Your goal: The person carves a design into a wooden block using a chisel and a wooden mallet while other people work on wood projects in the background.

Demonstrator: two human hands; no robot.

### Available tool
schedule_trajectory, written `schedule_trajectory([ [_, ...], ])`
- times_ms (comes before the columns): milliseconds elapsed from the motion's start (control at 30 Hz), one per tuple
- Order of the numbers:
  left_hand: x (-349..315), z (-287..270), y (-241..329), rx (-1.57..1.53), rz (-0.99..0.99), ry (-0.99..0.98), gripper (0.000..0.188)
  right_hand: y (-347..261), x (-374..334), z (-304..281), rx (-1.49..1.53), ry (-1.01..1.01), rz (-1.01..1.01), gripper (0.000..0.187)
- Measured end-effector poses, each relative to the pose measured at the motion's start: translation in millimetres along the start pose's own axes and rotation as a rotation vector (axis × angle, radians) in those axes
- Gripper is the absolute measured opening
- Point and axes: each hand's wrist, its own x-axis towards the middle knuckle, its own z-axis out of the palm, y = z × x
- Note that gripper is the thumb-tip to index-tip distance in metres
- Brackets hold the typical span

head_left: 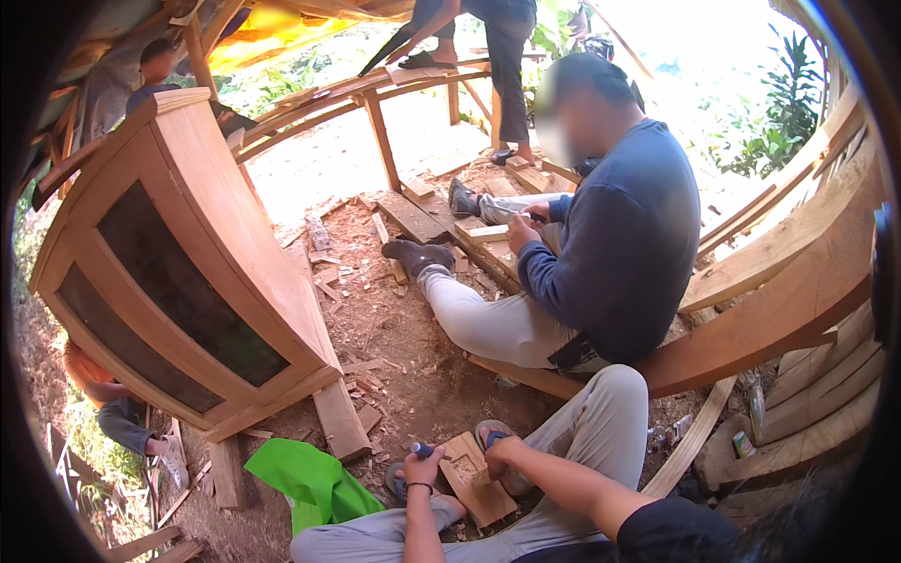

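Observation:
My left hand (423, 472) is closed around a tool with a dark blue handle (423, 449); its working end is hidden. It is at the left edge of a wooden board (488, 506) that lies between my feet, with a carved, chipped area (464, 462) on its upper face. My right hand (499, 456) is closed at the board's right side, by my sandalled foot (487, 433). What it grips, if anything, I cannot make out. A small pale wood piece (482, 478) shows just below that hand, over the board.
Left stands a wooden cabinet (188, 150) with dark panels; a bright green cloth (305, 479) lies near my left knee. A person in a blue sweater (624, 235) sits ahead, beside a long curved beam (770, 328). Wood scraps litter the ground. Other people are farther off.

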Motion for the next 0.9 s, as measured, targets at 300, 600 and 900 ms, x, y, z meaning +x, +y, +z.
schedule_trajectory([
  [300,-10.7,3.4,12.9,0.057,-0.062,-0.141,0.037,-7.1,-48.9,-24.1,-0.075,0.028,-0.062,0.081],
  [600,-10.9,27.6,13.6,0.703,-0.162,-0.294,0.025,32.4,15.5,10.1,0.015,-0.124,-0.174,0.085],
  [900,-8.9,27.3,-4.3,0.61,-0.372,-0.339,0.045,20.8,-24.1,-26.7,0.083,0.036,-0.144,0.064],
])
